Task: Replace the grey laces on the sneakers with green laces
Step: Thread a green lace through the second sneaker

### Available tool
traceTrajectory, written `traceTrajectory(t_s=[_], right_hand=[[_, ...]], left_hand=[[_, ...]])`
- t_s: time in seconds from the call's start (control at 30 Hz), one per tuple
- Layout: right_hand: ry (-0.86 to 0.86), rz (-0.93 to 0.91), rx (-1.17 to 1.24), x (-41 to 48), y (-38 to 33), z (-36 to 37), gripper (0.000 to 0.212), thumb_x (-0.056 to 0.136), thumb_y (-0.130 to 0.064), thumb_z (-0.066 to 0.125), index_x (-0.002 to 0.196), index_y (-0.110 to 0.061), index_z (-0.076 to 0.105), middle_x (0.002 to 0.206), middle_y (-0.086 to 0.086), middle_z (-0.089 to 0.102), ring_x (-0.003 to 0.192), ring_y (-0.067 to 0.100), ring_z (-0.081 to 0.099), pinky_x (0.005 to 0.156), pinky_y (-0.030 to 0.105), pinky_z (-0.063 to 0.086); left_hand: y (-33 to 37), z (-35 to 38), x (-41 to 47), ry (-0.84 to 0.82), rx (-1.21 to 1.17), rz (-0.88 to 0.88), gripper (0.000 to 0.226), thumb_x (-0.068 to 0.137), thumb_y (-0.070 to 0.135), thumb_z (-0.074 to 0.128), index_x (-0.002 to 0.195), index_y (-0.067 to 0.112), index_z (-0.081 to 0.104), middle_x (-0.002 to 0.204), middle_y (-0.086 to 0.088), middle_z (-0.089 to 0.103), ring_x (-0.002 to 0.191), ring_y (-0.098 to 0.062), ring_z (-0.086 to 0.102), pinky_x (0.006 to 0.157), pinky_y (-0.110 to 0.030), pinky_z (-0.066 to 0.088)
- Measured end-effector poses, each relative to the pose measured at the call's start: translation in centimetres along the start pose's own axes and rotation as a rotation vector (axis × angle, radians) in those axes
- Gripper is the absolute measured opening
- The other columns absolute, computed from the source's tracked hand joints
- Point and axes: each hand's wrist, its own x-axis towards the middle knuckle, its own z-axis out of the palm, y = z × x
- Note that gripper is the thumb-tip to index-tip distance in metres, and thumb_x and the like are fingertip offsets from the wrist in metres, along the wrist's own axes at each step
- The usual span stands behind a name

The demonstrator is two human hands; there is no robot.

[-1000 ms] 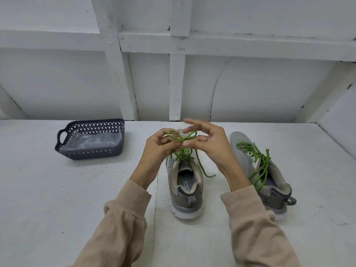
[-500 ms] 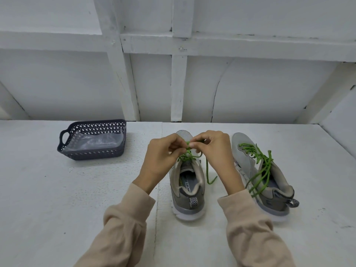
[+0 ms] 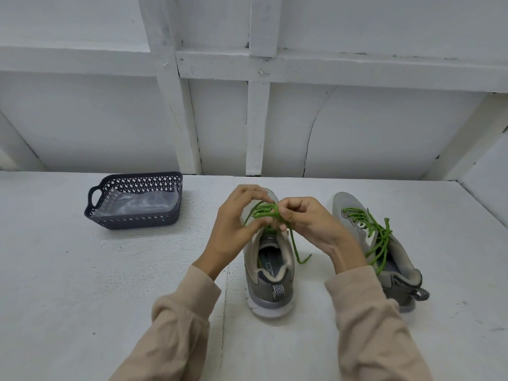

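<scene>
Two grey sneakers stand on the white table, heels toward me. Over the left sneaker (image 3: 270,273) both hands work a green lace (image 3: 265,213). My left hand (image 3: 233,224) pinches a loop of that lace with curled fingers. My right hand (image 3: 308,218) pinches the lace from the other side, right above the shoe's tongue. One loose lace end (image 3: 299,254) hangs down beside the shoe's opening. The right sneaker (image 3: 384,251) stands apart, threaded with a green lace (image 3: 371,232) whose ends lie loosely over its opening.
A dark perforated basket (image 3: 132,202) with clear plastic inside sits at the back left of the table (image 3: 82,284). A white panelled wall runs behind it. The table's right edge lies beyond the right sneaker.
The hands came down from a raised position to the shoe's tongue, then spread slightly, and the left hand's fingers now arch over a lace loop.
</scene>
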Motion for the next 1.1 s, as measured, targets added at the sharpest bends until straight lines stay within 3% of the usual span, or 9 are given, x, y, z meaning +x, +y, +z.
traceTrajectory(t_s=[0.07,0.17,0.3,0.5,0.83,0.9,0.97,1.03,1.1], right_hand=[[0.039,-0.002,0.051,0.2,0.3,0.2,0.012,0.083,-0.007,0.06,0.079,-0.004,0.071,0.069,0.01,0.063,0.059,0.015,0.053,0.064,0.021,0.05],[0.069,-0.004,0.05,0.3,0.5,0.2,0.01,0.081,-0.007,0.063,0.08,-0.004,0.072,0.071,0.01,0.063,0.062,0.018,0.056,0.067,0.023,0.051],[0.17,0.004,-0.002,-0.2,0.3,-0.2,0.013,0.076,0.001,0.068,0.087,-0.002,0.074,0.081,0.014,0.071,0.068,0.025,0.068,0.077,0.03,0.059],[0.46,0.094,-0.241,-2.6,0.3,-4.5,0.019,0.078,0.014,0.067,0.08,-0.004,0.073,0.074,0.01,0.073,0.064,0.023,0.071,0.066,0.021,0.058],[0.505,0.186,-0.364,-2.9,1.7,-5.8,0.018,0.078,0.015,0.068,0.08,-0.002,0.075,0.068,0.011,0.071,0.061,0.024,0.071,0.066,0.024,0.059],[0.483,0.214,-0.431,-2.7,2.1,-5.5,0.019,0.079,0.013,0.068,0.078,-0.005,0.074,0.072,0.013,0.071,0.063,0.022,0.071,0.067,0.023,0.059],[0.477,0.21,-0.599,-2.5,2.4,-5.2,0.02,0.086,0.006,0.065,0.084,-0.012,0.074,0.086,0.012,0.071,0.076,0.019,0.07,0.076,0.028,0.058],[0.476,0.167,-0.761,-2.6,2.2,-4.6,0.021,0.096,-0.01,0.058,0.111,-0.018,0.07,0.112,0.001,0.064,0.103,0.015,0.06,0.091,0.03,0.047],[0.432,0.074,-0.73,-2.7,2.0,-3.4,0.037,0.099,-0.028,0.053,0.136,-0.024,0.053,0.131,-0.011,0.049,0.121,0.007,0.045,0.101,0.027,0.035]], left_hand=[[0.2,-0.2,-0.1,0.04,0.06,0.065,0.034,0.074,0.013,0.083,0.105,0.012,0.069,0.111,-0.002,0.06,0.111,-0.013,0.057,0.095,-0.021,0.044],[0.3,-0.3,-0.5,0.119,0.053,0.13,0.019,0.078,0.007,0.08,0.096,0.009,0.075,0.094,0.0,0.068,0.09,-0.014,0.065,0.08,-0.029,0.054],[0.0,-0.7,-0.8,0.194,-0.032,-0.013,0.012,0.079,0.005,0.077,0.089,0.011,0.076,0.08,-0.001,0.071,0.069,-0.017,0.068,0.065,-0.032,0.057],[-2.7,-4.4,-2.2,0.25,-0.072,-0.319,0.019,0.075,-0.002,0.077,0.084,0.014,0.075,0.068,-0.003,0.072,0.059,-0.015,0.067,0.064,-0.022,0.056],[-4.5,-4.4,-3.5,0.225,-0.131,-0.552,0.019,0.077,-0.005,0.075,0.077,0.014,0.074,0.061,-0.001,0.071,0.055,-0.015,0.066,0.059,-0.02,0.056],[-4.8,-4.3,-3.7,0.137,-0.153,-0.623,0.015,0.079,-0.003,0.075,0.078,0.012,0.074,0.062,0.001,0.07,0.059,-0.016,0.065,0.06,-0.021,0.055],[-5.5,-4.2,-4.1,-0.01,-0.022,-0.66,0.011,0.082,0.006,0.075,0.084,0.017,0.073,0.076,0.003,0.072,0.074,-0.013,0.066,0.071,-0.024,0.051],[-5.9,-3.9,-4.4,-0.05,0.214,-0.616,0.014,0.089,0.022,0.07,0.103,0.021,0.067,0.109,0.001,0.066,0.104,-0.014,0.06,0.088,-0.027,0.041],[-4.8,-2.9,-4.6,0.017,0.305,-0.512,0.044,0.089,0.046,0.056,0.124,0.019,0.058,0.135,0.001,0.05,0.127,-0.013,0.044,0.101,-0.027,0.032]])
